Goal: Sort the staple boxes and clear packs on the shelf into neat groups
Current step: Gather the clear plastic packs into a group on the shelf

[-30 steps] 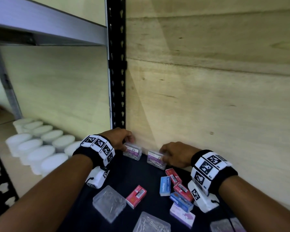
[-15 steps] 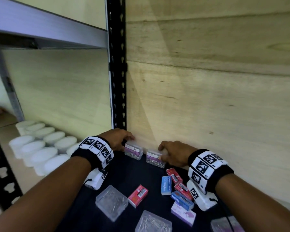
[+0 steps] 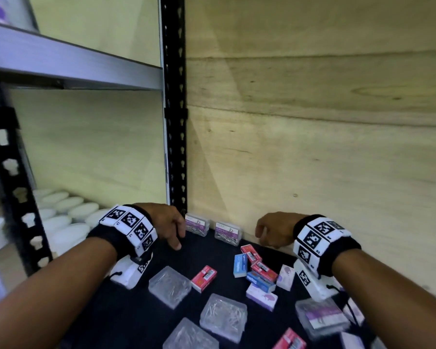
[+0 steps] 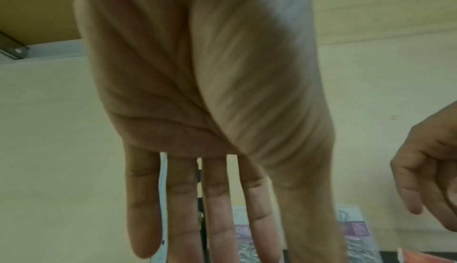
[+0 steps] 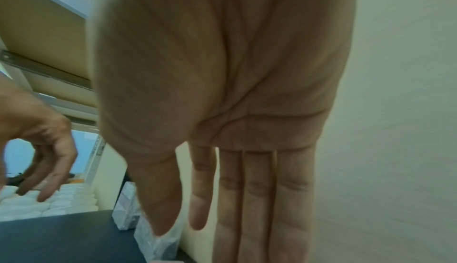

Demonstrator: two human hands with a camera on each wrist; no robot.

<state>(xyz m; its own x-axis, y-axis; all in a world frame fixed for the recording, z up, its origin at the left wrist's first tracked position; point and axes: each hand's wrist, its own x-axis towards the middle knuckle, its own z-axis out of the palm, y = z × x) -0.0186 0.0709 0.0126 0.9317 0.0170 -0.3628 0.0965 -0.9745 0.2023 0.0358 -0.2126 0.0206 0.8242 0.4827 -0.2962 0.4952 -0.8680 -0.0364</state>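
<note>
Two clear packs with purple labels stand on edge against the back wall, one on the left (image 3: 197, 224) and one on the right (image 3: 228, 233). My left hand (image 3: 173, 234) hangs just left of the first pack, fingers straight and holding nothing. To the right of the second pack my right hand (image 3: 267, 234) hovers with relaxed fingers and an empty palm. Red (image 3: 203, 277) and blue (image 3: 240, 266) staple boxes lie scattered on the black shelf (image 3: 126, 313), with flat clear packs (image 3: 170, 286) nearer me. The left wrist view shows straight left fingers (image 4: 217, 208); the right wrist view shows right fingers (image 5: 254, 198) extended.
A black perforated upright (image 3: 176, 137) stands in the corner behind the left hand. Rows of white tubs (image 3: 68, 217) fill the neighbouring shelf on the left. The plywood wall (image 3: 325, 159) closes the back, and a grey shelf beam (image 3: 73, 66) runs overhead.
Both hands have let go of the two purple-labelled packs and drawn back from them. The packs stay upright against the wall.
</note>
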